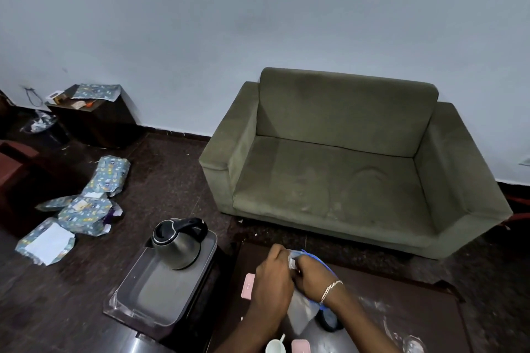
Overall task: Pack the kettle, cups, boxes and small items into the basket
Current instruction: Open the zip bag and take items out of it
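A steel kettle (177,246) with a black lid and handle stands at the far end of a clear plastic basket (143,298) on a low stand. On the dark table, my left hand (272,278) and my right hand (311,275) both grip a clear plastic bag with a blue zip edge (301,312). A pink box (248,285) lies left of my left hand. At the bottom edge sit a white cup (274,347) and a second pink box (300,346). A dark round item (329,321) lies partly under the bag.
A green sofa (344,166) stands behind the dark table (401,309). Several gift-wrapped parcels (83,209) lie on the dark floor to the left. A dark side table (94,120) with clutter stands against the wall at far left.
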Motion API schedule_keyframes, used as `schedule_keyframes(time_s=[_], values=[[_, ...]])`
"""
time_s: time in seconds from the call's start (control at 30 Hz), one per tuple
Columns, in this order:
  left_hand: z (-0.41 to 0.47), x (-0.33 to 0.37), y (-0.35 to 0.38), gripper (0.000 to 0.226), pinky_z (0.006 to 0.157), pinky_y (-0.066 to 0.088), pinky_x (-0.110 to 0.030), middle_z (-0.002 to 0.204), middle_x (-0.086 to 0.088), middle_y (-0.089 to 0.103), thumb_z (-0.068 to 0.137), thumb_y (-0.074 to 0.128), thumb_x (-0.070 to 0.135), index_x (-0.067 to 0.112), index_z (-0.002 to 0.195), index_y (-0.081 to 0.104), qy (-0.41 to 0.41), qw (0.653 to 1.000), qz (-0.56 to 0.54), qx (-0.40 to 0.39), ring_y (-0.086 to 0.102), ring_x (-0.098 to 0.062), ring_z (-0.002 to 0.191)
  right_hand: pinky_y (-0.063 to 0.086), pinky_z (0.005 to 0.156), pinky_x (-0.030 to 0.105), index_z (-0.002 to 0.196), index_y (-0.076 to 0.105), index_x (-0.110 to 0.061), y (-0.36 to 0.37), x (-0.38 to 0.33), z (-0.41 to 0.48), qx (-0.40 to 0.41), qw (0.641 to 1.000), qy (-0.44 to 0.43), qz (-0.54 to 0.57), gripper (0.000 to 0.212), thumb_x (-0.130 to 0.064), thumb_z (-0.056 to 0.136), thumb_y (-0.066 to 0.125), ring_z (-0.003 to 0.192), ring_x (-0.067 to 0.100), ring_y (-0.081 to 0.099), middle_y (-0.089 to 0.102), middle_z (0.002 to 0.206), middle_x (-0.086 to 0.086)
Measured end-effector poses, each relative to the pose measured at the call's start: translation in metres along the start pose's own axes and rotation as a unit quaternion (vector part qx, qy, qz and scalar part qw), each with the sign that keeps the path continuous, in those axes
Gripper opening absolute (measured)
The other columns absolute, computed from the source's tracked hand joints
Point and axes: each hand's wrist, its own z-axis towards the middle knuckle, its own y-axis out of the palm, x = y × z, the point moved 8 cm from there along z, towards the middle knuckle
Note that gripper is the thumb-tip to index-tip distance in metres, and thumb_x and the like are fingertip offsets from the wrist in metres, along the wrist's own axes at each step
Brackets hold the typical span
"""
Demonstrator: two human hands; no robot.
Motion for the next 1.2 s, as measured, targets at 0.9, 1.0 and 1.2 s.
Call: schedule_keyframes(time_s=[0.9,1.0,1.2], values=[[0.010,-0.074,0.037,0.029,0.079,0.051,-0.039,0.120,0.001,0.053,0.085,0.048,0.004,0.014,0.108,0.063,-0.054,0.993,0.089,-0.048,0.067,-0.027,0.095,0.046,0.064,0.017,0.079,0.078,-0.022,-0.053,0.117,-0.026,0.053,0.976,0.138,0.161,0.012,-0.011,0.077,0.079,0.064,-0.003,0.060,0.072,0.070,-0.010],[0.010,-0.081,0.037,0.023,0.078,0.050,-0.040,0.119,-0.001,0.052,0.087,0.050,0.005,0.011,0.105,0.062,-0.067,0.994,0.075,-0.047,0.067,-0.030,0.093,0.045,0.058,0.014,0.086,0.081,-0.019,-0.063,0.141,-0.033,0.075,0.967,0.153,0.190,0.017,-0.004,0.078,0.077,0.056,-0.009,0.057,0.072,0.063,-0.013],[0.011,-0.085,0.035,0.023,0.081,0.052,-0.045,0.110,-0.004,0.056,0.085,0.057,0.005,0.009,0.106,0.064,-0.050,0.997,0.042,-0.043,0.066,-0.030,0.095,0.046,0.053,0.021,0.087,0.081,-0.021,-0.052,0.194,-0.049,0.108,0.949,0.219,0.199,0.022,-0.001,0.080,0.074,0.053,0.006,0.059,0.075,0.068,0.000]])
